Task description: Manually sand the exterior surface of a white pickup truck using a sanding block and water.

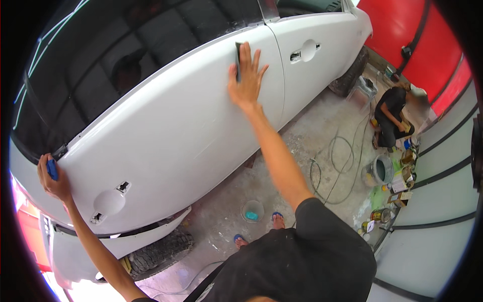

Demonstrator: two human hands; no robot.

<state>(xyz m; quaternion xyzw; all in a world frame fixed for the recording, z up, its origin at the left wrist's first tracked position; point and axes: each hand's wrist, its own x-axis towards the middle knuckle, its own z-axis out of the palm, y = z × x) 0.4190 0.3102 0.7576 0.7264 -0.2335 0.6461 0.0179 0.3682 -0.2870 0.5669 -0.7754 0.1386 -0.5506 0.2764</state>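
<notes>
A white car (201, 95) runs lengthwise from lower left to upper right. Its door (166, 138) slants the same way below dark glass (136, 50). The right hand (246, 83) lies flat near the door's upper right corner, fingers spread, arm stretched nearly straight. The left hand (56, 185) curls by the glass's lower left corner, forearm angled up and left. Under the right hand, a dark pad (238, 64) stands nearly vertical, one end toward the glass. The left hand grips a blue block (52, 169).
</notes>
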